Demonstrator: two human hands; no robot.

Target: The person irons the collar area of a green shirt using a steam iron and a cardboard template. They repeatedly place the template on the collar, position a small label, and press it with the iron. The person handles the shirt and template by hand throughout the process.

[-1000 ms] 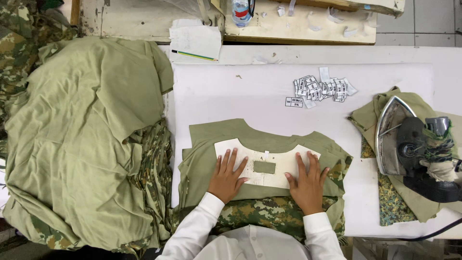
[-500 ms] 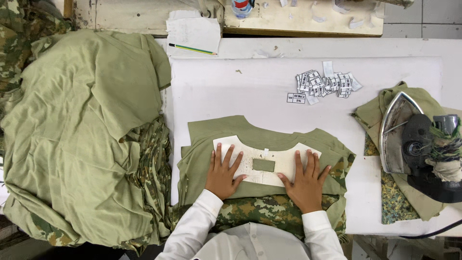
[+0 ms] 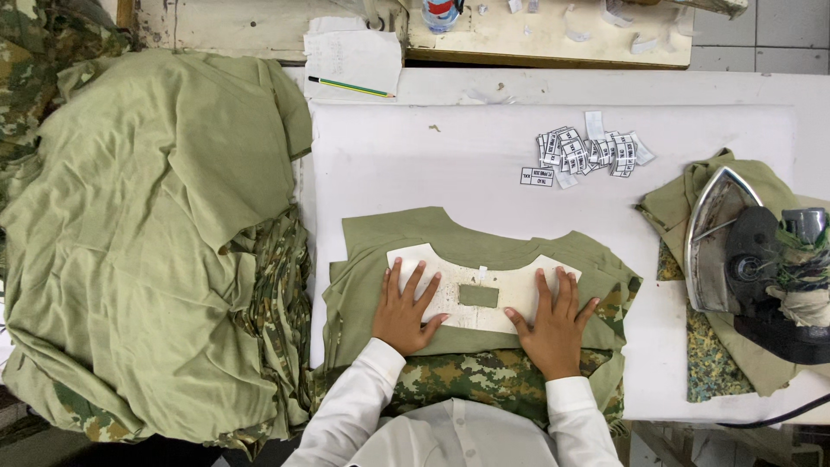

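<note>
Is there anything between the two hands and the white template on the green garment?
Nothing visible. The left hand and right hand both lie flat directly on the white template, which rests on the green garment.

We have one view only, from a head-worn camera looking almost straight down on the bench [image 3: 484,156]. It faces away from the wearer's body, whose white sleeves enter at the bottom edge. The range is close: both hands, left [image 3: 402,311] and right [image 3: 549,324], sit low in the centre. The bench's far edge runs along the top.
</note>
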